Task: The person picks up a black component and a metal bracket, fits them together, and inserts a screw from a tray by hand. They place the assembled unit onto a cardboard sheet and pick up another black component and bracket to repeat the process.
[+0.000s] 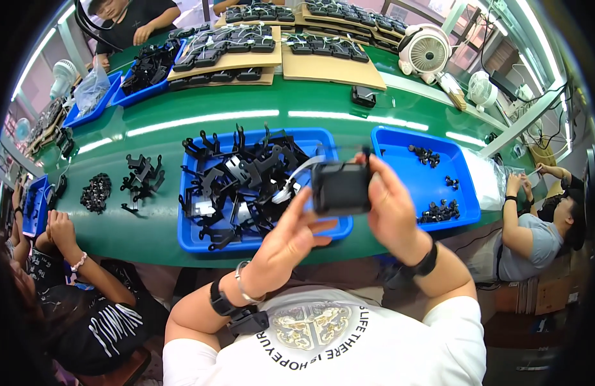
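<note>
In front of my chest I hold a black box-shaped device (341,188), slightly blurred, with a white cable at its left side. My left hand (288,241) grips its left edge, thumb up against the side and fingers partly beneath. The other side is in my right hand (394,206), whose thumb lies along the edge; some fingers are hidden behind it. Under and left of the device stands a blue tray (188,239) heaped with black plastic brackets (236,177). To the right, another blue tray (391,154) holds small black parts (439,211) in several clusters.
Loose brackets (142,177) and a pile of small black parts (96,193) lie on the green table (162,222). Farther back are a single black device (364,96), cardboard sheets (329,69) bearing similar devices, and a fan (427,51). Co-workers sit left and right.
</note>
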Motion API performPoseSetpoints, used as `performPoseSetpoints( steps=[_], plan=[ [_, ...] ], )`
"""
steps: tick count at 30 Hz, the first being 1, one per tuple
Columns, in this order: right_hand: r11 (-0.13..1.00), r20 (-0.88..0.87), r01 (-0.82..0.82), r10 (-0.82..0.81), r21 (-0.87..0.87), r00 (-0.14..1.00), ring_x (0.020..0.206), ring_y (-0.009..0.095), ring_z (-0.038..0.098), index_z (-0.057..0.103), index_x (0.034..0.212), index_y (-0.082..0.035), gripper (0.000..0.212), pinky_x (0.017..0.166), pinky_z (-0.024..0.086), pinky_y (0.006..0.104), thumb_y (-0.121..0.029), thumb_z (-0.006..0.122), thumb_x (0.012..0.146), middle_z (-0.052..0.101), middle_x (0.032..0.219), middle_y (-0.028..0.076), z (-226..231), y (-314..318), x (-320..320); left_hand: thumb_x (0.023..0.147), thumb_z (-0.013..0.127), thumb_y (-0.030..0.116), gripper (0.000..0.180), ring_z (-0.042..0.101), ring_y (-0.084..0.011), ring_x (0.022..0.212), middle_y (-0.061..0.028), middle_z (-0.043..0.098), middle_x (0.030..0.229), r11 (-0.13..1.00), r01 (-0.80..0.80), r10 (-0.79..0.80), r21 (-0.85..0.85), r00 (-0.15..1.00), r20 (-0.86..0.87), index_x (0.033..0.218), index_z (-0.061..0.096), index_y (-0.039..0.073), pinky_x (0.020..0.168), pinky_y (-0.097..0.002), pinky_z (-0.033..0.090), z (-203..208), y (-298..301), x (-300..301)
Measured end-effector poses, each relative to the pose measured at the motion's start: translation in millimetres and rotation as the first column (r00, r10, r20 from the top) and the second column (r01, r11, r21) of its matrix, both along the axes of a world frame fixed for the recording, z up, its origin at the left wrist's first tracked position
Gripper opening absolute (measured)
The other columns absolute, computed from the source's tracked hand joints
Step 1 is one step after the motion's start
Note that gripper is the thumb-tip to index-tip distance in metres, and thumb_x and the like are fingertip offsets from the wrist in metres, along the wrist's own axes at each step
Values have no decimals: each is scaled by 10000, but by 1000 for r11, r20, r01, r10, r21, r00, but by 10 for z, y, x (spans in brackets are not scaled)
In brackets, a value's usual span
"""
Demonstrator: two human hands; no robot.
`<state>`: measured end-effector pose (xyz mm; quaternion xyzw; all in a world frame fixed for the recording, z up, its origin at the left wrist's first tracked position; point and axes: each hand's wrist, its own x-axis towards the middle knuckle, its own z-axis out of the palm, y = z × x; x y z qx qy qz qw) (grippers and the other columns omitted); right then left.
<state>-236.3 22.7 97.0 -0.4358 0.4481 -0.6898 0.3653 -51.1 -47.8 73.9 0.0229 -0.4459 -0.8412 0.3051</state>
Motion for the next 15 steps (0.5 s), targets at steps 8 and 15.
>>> performPoseSetpoints(
  steps=[8, 15],
  plan=[
    [967, -50, 9, 4, 253, 999, 764, 116, 572, 427, 1266, -35, 366, 614, 449, 260, -204, 432, 941, 595, 1016, 41, -3, -1337, -1597, 840, 594, 223, 312, 595, -220, 784, -168, 638, 889, 793, -150, 157, -591, 987, -40, 1008, 579, -40, 638, -293, 468, -145, -612, 1210],
    [857, -320, 195, -38, 478, 947, 676, 145, 574, 455, 1233, -53, 354, 568, 469, 282, -221, 442, 922, 592, 941, 55, -657, -2189, -2191, 897, 458, 87, 183, 499, -141, 698, -93, 571, 815, 204, -831, 974, -517, 223, 26, 1063, 487, 17, 624, -240, 413, -764, -780, 1672]
  ],
)
